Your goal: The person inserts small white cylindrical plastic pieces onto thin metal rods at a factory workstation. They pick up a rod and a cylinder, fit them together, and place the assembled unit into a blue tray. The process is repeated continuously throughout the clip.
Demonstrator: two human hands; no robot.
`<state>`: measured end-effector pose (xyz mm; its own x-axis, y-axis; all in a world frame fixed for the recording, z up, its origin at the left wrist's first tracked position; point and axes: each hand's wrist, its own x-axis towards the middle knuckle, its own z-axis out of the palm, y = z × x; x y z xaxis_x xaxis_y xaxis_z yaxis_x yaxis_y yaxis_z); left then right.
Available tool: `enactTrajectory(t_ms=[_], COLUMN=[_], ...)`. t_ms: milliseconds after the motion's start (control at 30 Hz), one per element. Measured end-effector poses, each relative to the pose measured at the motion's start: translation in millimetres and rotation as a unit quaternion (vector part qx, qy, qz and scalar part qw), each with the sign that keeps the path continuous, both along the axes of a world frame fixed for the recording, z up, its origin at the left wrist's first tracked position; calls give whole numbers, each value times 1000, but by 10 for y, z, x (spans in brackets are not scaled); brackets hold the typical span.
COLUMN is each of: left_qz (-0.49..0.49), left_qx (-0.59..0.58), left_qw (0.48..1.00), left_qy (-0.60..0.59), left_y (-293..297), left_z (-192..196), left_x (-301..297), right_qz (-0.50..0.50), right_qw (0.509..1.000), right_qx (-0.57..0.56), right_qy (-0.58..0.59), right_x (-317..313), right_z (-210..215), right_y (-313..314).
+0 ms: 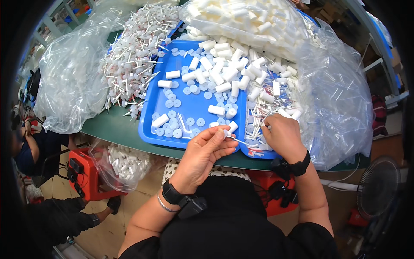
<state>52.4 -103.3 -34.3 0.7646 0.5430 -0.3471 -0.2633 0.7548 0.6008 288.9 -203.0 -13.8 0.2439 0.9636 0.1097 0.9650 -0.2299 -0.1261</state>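
At 9 o'clock a crumpled clear bag [71, 82] lies on the green bench [116, 129]. Below the bench edge, at 8 o'clock, a red crate [88, 177] holds a bag of white tubes [127, 162]. Another person [39, 149] sits at the far left, beside the crate.

At 11 o'clock a heap of white sticks with discs [138, 47] spreads over the bench, touching the left rim of the blue tray [194, 103]. The tray carries scattered white tubes [220, 75] toward 12 o'clock and flat round discs [172, 123] toward its near left corner.

The left hand [207, 149] sits at the near rim of the tray, at centre. Its fingers are closed narrow: thumb and forefinger pinch a thin white stick [239, 141] that points toward 3 o'clock, with a small white piece at the pinched end. A black wristband and a thin bracelet are on this wrist.

A second blue tray [258, 152] adjoins the first on its right and holds loose sticks [258, 118]. The right hand [282, 136] rests on this tray, fingers curled narrow over the sticks; what it grips, if anything, cannot be told. A black wristband is on this wrist.

At 1 o'clock a full bag of tubes [246, 17] rests above the trays. At 3 o'clock a large clear bag [336, 95] covers the bench end. At 4 o'clock a fan [377, 187] stands on the floor.
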Motion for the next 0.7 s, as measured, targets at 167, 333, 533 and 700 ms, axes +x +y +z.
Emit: enactTrajectory(t_ms=[167,333,533,700], left_qz=[5,27,41,44], left_qx=[-20,-25,-37,-31], left_qw=[1000,999,998,998], left_qy=[-21,-14,-27,-29], left_y=[13,13,33,15], left_z=[9,24,74,48], left_x=[11,16,33,55], right_qz=[-25,22,81,101], right_qw=[995,974,945,948], right_qx=[15,58,71,80], right_qy=[93,219,310,292], right_x=[8,-152,-303,-335], right_z=[99,296,346,388], right_y=[-41,-70,-130,-136])
